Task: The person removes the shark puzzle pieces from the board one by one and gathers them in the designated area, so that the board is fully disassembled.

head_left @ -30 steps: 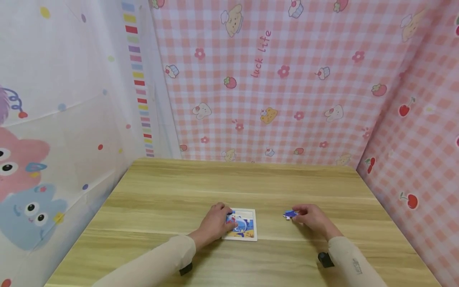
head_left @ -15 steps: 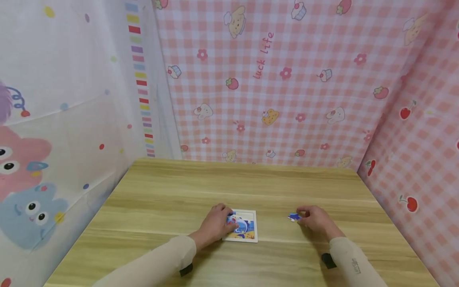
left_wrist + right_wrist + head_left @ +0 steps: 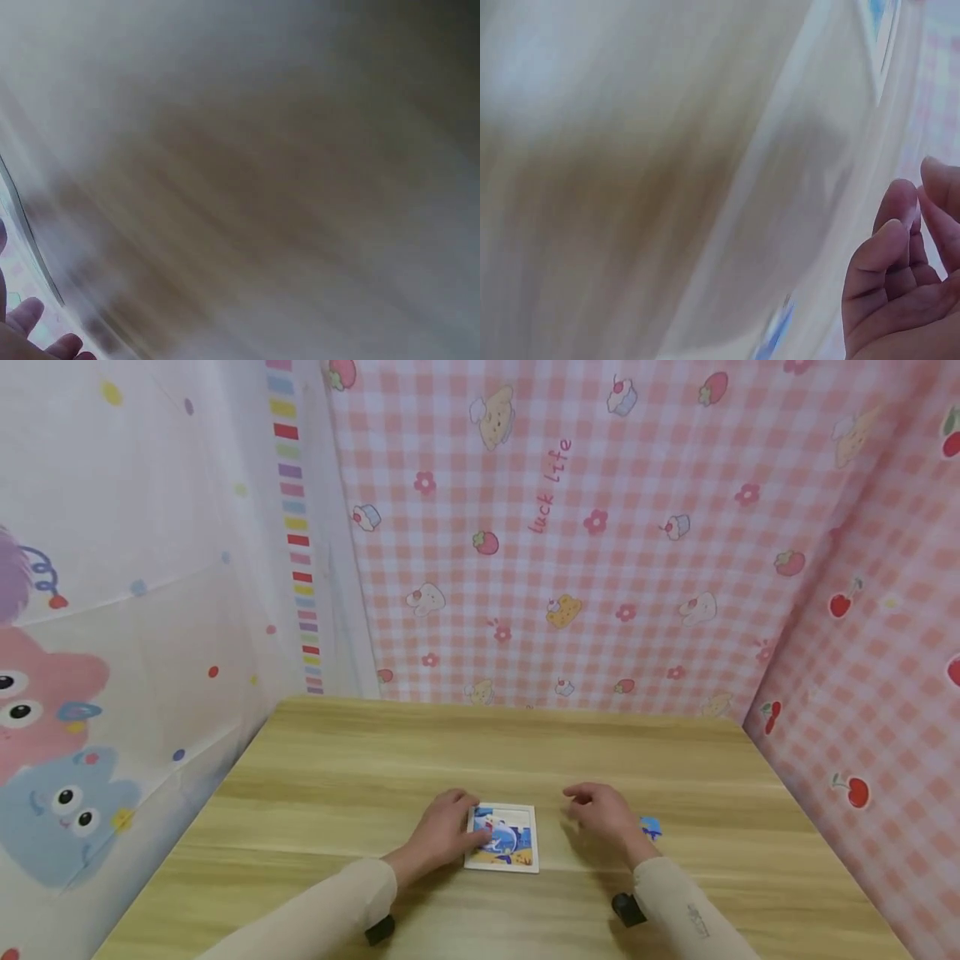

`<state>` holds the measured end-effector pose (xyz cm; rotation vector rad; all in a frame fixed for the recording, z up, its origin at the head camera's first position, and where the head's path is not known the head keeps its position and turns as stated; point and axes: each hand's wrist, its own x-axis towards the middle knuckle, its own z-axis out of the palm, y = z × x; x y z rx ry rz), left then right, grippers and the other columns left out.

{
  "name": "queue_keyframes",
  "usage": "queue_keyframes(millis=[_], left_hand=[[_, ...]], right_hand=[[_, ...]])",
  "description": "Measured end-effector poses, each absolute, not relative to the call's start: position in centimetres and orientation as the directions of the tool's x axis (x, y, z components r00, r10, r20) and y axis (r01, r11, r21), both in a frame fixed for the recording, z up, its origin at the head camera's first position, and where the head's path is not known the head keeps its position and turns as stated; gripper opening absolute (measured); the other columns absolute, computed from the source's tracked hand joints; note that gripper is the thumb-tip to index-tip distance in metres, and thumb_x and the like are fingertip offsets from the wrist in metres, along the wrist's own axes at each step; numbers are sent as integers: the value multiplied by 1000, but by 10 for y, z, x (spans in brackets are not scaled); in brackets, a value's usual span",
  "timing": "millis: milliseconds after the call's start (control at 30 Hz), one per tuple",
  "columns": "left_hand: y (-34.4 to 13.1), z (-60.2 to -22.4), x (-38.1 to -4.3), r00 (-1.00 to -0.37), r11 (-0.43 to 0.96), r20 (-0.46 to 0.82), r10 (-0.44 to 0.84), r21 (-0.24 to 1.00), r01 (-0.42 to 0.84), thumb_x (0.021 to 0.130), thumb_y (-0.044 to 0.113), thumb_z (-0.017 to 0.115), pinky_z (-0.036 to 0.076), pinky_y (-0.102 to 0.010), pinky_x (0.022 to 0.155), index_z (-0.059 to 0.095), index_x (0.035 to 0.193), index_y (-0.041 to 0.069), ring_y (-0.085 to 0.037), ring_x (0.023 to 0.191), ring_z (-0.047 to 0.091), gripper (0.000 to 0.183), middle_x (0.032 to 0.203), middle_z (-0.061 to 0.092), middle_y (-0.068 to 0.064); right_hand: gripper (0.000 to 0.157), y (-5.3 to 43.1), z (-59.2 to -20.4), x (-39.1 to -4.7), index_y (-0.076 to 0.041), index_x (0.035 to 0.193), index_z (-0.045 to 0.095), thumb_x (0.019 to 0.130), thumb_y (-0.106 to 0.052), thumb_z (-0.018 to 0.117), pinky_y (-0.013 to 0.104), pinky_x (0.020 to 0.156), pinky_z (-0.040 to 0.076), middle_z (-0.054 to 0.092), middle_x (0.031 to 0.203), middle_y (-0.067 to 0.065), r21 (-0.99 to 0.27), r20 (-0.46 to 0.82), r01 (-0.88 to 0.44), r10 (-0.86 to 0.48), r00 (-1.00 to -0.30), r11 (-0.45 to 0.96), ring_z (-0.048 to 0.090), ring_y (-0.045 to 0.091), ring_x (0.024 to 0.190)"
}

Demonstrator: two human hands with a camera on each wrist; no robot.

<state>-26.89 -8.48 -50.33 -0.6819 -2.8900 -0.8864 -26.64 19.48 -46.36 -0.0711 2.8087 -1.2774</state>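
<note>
A small square picture puzzle in a white-rimmed tray (image 3: 512,839) lies on the table, with a pale unfilled area at its upper right. My left hand (image 3: 444,828) grips its left side, thumb over the picture and fingers at the far left corner. In the left wrist view, only some fingertips (image 3: 28,313) show at the lower left. My right hand (image 3: 602,814) hovers right of the tray, fingers loosely bent; in the right wrist view nothing shows between its fingers (image 3: 870,262). A blue puzzle piece (image 3: 651,827) lies beside the right wrist, partly hidden by it.
The wooden table (image 3: 375,752) has a pink checked cloth (image 3: 570,568) behind it and a white patterned cloth (image 3: 172,635) at the left. Both wrist views are largely blurred table surface.
My right hand, earlier with fingertips at a blue puzzle piece, has moved left toward the tray, and a blue piece now shows beside its wrist. The left hand stays at the tray.
</note>
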Motion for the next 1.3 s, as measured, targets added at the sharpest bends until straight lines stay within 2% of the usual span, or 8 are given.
queue_keyframes(millis=[133,267,400,667,900,1067,1300], left_hand=[[-94,-505,-267,-907,769,140,398,489,412,89,43,72,31,-58,110,57,135,3,-43,130,45,63,138,51,-25],[-97,-505,-266,-902,770,119,414,482,418,89,44,71,32,-59,109,56,138,4,-43,130,45,65,139,51,-24],[-97,-503,-264,-883,754,152,443,469,459,89,39,73,34,-59,107,59,134,2,-43,128,46,60,136,52,-26],[-97,-501,-263,-873,740,153,464,475,476,89,35,73,34,-60,107,60,132,1,-45,130,43,57,138,48,-29],[-97,-496,-265,-876,736,130,465,493,464,90,33,73,34,-59,107,59,133,0,-46,132,42,56,140,46,-30],[-99,-497,-267,-875,738,132,465,489,466,89,34,74,34,-59,107,59,133,-1,-46,131,42,57,140,46,-30],[-104,-499,-270,-879,741,129,459,489,459,90,35,73,34,-58,107,59,134,1,-46,132,42,58,141,45,-30]], right_hand=[[27,152,-471,-264,3,118,68,93,-6,66,32,62,52,66,88,7,-832,-65,6,-86,-994,555,61,19,71],[28,121,-475,-260,3,120,66,94,-7,64,30,64,51,65,89,5,-873,-110,39,-117,-987,486,59,17,73],[27,103,-481,-262,4,118,68,93,-8,64,30,65,50,67,91,6,-896,-109,41,-129,-986,442,59,15,73],[19,97,-491,-261,1,108,73,90,-6,67,45,89,50,70,108,12,-872,-105,54,-78,-991,486,61,22,96],[22,94,-490,-264,0,108,73,89,-9,70,48,93,49,71,110,12,-840,-94,23,-103,-990,543,63,25,103],[26,94,-489,-265,2,114,71,90,-9,69,49,97,48,70,115,13,-862,-109,24,-139,-984,506,62,25,108],[31,92,-488,-267,0,122,68,92,-10,69,48,97,47,69,116,11,-887,-141,55,-155,-978,458,61,23,106]])
